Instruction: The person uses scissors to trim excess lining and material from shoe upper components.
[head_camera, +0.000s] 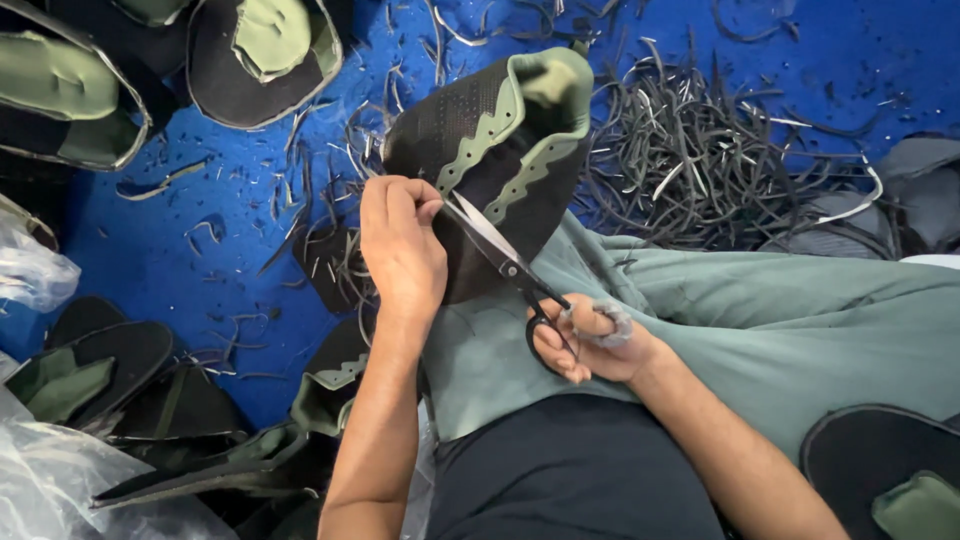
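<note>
At the far left lies crinkled clear plastic sheeting (40, 470), glossy and creased, with flat black shoe-upper pieces (95, 365) beside it, each carrying a soft olive-green lining patch. More of the same cut pieces (262, 55) sit along the top left edge, rounded in outline with a pale trimmed border. All of this rests on a blue floor (150, 245) that looks rough and speckled, littered with thin curled offcuts.

The left hand (400, 250) comes up from the bottom of the view on a bare forearm. Its fingers (395, 200) are curled shut, pinching the lower left edge of the shoe upper (500, 140), which is held up over the person's lap, just above the knee. This piece is a black knitted mesh with a fine perforated texture, crossed by two wavy olive-green bands, and it ends in a padded green collar at the top.

The scissors (505, 260) have slim bright metal blades and black looped handles; the blades are slightly parted and lie against the upper's black mesh close to the left thumb. The right hand (590, 340) holds the handles, its fingers closed through the loops, with a grey cloth wrapping (612, 322) around one finger.

Beneath the hands the lap is covered by matte grey-green trousers (780, 320) and a dark shirt (570, 470). Beyond the upper, to the right, a dense heap of thin dark trimmed strips (700, 160) lies tangled on the floor. Another black piece with a green patch (885, 470) sits at the lower right corner.
</note>
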